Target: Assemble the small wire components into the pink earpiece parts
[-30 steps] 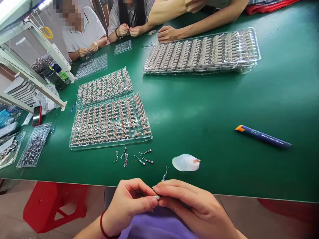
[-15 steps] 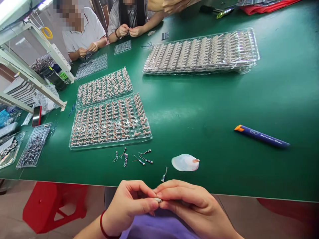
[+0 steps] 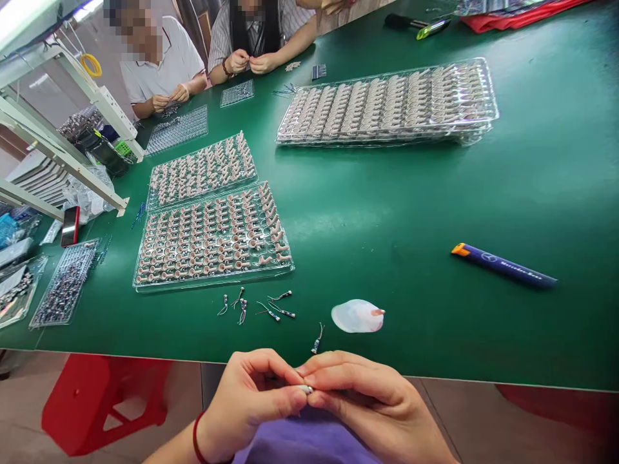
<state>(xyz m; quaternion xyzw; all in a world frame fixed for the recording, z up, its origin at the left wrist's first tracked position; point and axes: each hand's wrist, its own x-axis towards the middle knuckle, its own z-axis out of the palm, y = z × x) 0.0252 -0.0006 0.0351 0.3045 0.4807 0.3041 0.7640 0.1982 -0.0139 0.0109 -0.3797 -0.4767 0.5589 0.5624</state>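
Just off the table's front edge, my left hand (image 3: 264, 390) and my right hand (image 3: 355, 393) meet fingertip to fingertip. Between them they pinch a small pale piece with a shiny end (image 3: 305, 389); the fingers cover most of it. Its shape resembles the earbud stem parts in the trays, but too little shows to be sure. Beyond my fingertips lies one small wired component (image 3: 316, 341). Several more wired components (image 3: 271, 312) are scattered to the left. A whitish translucent oval pad (image 3: 356, 316) with a small brownish bit on it lies past my right hand.
Two clear trays of beige earbud housings (image 3: 213, 238) stand left of centre. A stack of filled trays (image 3: 387, 106) is farther back. A blue-and-orange utility knife (image 3: 503, 265) lies at right. Two people work across the table. A red stool (image 3: 82, 399) stands at lower left.
My hands stay nearly in place, both still pinching the small piece, which shows slightly differently between the fingers. The whole view has shifted very slightly.
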